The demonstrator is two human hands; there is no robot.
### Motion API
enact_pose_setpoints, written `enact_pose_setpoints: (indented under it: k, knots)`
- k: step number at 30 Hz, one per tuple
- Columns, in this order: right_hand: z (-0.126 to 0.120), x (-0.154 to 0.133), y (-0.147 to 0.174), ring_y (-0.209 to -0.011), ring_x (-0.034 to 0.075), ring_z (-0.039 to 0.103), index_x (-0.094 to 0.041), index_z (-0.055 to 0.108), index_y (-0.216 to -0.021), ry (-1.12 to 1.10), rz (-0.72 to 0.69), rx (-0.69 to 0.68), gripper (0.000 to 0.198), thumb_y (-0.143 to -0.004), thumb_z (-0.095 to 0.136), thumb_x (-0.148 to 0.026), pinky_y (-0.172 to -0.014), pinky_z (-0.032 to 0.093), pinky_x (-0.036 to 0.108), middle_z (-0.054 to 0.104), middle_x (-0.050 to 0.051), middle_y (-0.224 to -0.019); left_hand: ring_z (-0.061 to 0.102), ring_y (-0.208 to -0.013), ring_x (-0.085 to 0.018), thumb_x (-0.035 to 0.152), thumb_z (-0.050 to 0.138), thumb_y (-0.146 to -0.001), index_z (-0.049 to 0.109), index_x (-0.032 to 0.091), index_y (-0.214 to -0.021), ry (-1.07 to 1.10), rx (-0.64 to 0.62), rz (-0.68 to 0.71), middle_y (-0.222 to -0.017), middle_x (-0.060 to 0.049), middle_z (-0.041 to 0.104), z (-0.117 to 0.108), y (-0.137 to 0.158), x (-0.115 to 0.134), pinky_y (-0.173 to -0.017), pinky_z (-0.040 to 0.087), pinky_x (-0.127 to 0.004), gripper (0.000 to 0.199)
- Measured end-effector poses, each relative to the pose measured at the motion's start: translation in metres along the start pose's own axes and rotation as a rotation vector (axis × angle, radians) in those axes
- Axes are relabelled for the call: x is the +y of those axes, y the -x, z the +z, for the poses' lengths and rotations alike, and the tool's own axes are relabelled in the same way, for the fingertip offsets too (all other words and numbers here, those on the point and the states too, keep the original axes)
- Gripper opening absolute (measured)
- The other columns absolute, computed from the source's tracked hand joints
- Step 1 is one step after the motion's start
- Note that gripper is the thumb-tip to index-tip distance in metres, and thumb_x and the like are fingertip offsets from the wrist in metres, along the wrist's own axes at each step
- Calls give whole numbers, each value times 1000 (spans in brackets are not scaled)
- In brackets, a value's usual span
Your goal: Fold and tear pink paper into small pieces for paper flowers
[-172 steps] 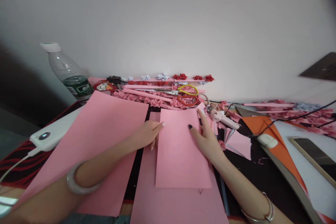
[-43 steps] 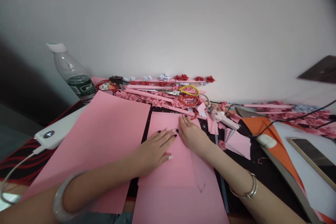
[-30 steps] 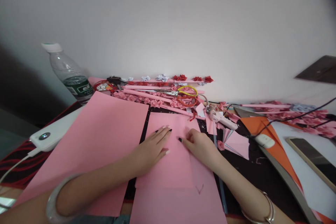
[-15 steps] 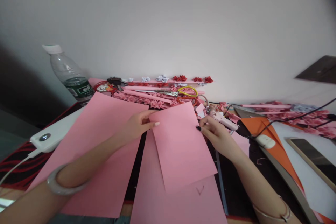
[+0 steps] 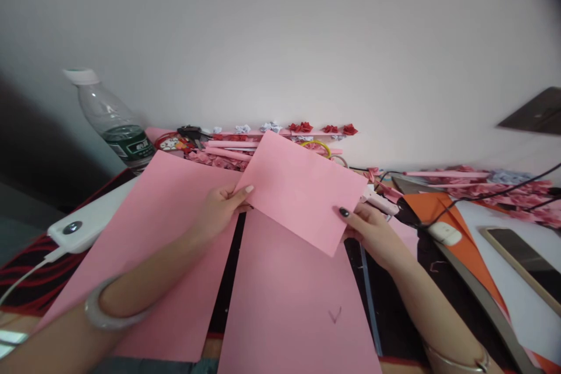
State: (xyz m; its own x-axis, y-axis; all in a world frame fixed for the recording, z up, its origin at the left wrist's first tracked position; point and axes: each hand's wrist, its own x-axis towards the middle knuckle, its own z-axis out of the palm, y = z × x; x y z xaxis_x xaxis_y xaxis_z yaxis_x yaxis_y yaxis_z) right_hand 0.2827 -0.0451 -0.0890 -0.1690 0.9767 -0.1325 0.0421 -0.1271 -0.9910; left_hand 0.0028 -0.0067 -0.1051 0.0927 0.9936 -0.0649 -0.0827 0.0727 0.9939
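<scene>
A small sheet of pink paper [image 5: 302, 190] is held up, tilted, between my two hands. My left hand [image 5: 223, 207] pinches its left corner, thumb on top. At the lower right edge my right hand [image 5: 370, 228] grips it, the dark-nailed thumb lying on the front and the other fingers behind. Beneath it lies a larger pink sheet [image 5: 289, 304] with a small pencilled check mark near its right side. Another large pink sheet [image 5: 175, 257] lies to the left, under my left forearm.
A water bottle [image 5: 125, 137] and a white power bank [image 5: 85, 225] with a cable stand at left. Paper flowers [image 5: 300, 127], yellow-handled scissors [image 5: 322, 146] and a pale pink glue gun [image 5: 381, 203] lie along the wall. At right are orange paper [image 5: 460, 245] and a phone [image 5: 526, 260].
The small pink sheet has turned from upright to sideways and been raised. My right hand has moved from beside its edge to gripping it; the left holds its corner.
</scene>
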Motion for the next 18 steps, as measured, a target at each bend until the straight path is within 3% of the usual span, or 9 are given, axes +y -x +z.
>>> enact_pose_setpoints:
  k: [5,12,15,18]
  knots:
    - [4,10,1,-41,11,49,-14,58,-78,213,-38,100,27,-77,57,-41,-37,40,22,57,1,-55,61,-86,-18,40,60,-74,63,16,-94,-90,-120,13,-91,-4,67,1,2,-2,-81,49,-31,32]
    - [6,3,2,-32,7,37,-15,58,-75,254,-71,286,27,-75,58,-42,-29,25,18,52,-3,-47,62,-80,-19,37,63,-71,57,16,-103,-286,-224,77,-89,-5,66,-2,3,-1,-74,50,-31,39]
    - [8,0,3,-38,10,45,-14,61,-82,260,-97,333,29,-74,58,-42,-31,28,19,59,1,-54,62,-78,-18,34,64,-71,55,16,-105,-311,-258,81,-88,-5,67,-1,5,1,-73,51,-29,39]
    - [7,3,2,-57,17,59,-15,62,-92,242,-151,337,31,-76,57,-41,-42,41,23,66,5,-70,63,-78,-17,32,63,-72,55,16,-102,-319,-285,82,-86,-4,67,0,6,2,-72,51,-29,34]
